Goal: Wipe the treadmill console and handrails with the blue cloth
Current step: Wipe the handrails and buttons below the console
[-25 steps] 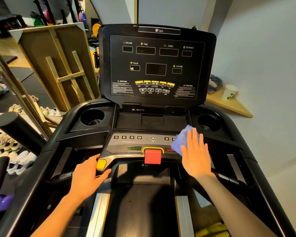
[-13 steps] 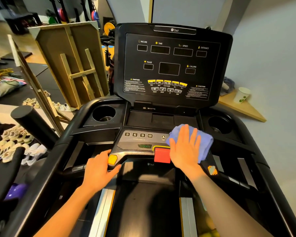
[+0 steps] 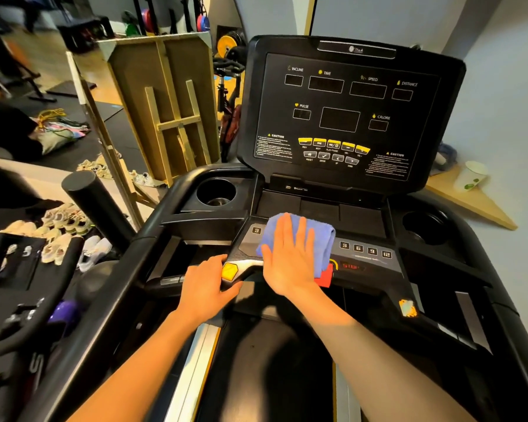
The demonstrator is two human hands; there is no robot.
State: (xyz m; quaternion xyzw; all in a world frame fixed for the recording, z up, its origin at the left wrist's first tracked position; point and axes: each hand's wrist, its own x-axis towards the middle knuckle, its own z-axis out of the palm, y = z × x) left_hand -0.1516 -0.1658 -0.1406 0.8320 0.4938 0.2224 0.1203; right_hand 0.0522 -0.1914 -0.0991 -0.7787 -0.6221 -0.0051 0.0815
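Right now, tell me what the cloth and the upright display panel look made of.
Blue cloth: soft terry-like fabric, probably microfibre; its nap looks fuzzy and it folds thickly under the flat right hand.
Display panel: black plastic, apparently a smooth semi-gloss printed overlay; faint sheen, crisp printed labels.

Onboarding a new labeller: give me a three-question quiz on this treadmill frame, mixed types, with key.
1. True or false: the right hand presses the folded blue terry cloth flat on the grey button strip of the black treadmill console.
2. What does the left hand grip?
A. the black cup holder
B. the console's front edge beside the yellow hexagonal button
C. the white paper cup
3. Fill in: the number keys visible right of the cloth read 3, 6, 9, ___.

Key: 1 true; 2 B; 3 12.
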